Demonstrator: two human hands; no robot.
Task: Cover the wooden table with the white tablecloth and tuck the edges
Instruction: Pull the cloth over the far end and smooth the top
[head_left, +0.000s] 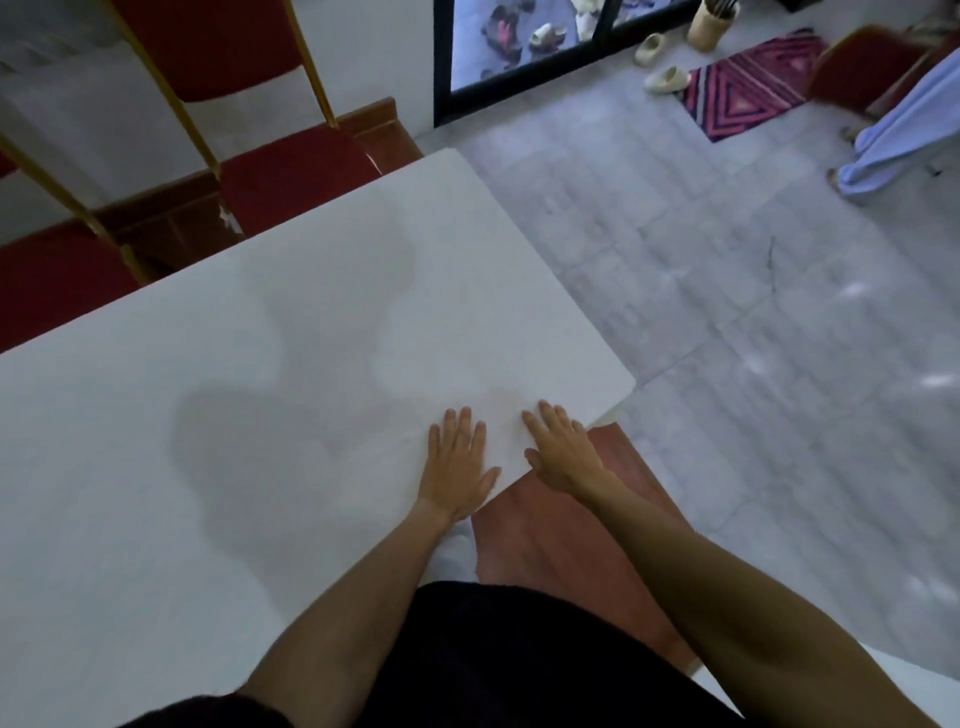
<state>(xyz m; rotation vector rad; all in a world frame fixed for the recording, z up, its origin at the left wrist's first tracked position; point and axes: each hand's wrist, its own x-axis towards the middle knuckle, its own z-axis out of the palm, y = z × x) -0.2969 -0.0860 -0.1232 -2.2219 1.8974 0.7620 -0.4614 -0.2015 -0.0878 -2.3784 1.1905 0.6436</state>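
Cloth handling: white tablecloth (291, 364) is lying thin, soft, slip-prone — left hand (457, 467) and right hand (558, 452) are pressing flat, fingers spread, centre frame; grip its hem beside bare brown wooden table (561, 519).

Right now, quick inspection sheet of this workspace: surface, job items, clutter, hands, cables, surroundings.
Surface: wooden table, bare brown wood showing along the near edge by the right corner.
Job's things: white tablecloth spread flat over most of the top, near edge not covering the wood.
Clutter: nothing seen on the cloth.
Grippers: left hand and right hand flat, palms down on the cloth's near edge, fingers open.
Cables: nothing seen.
Surroundings: red chairs at the far side, tiled floor, patterned rug, sandals near a glass door.
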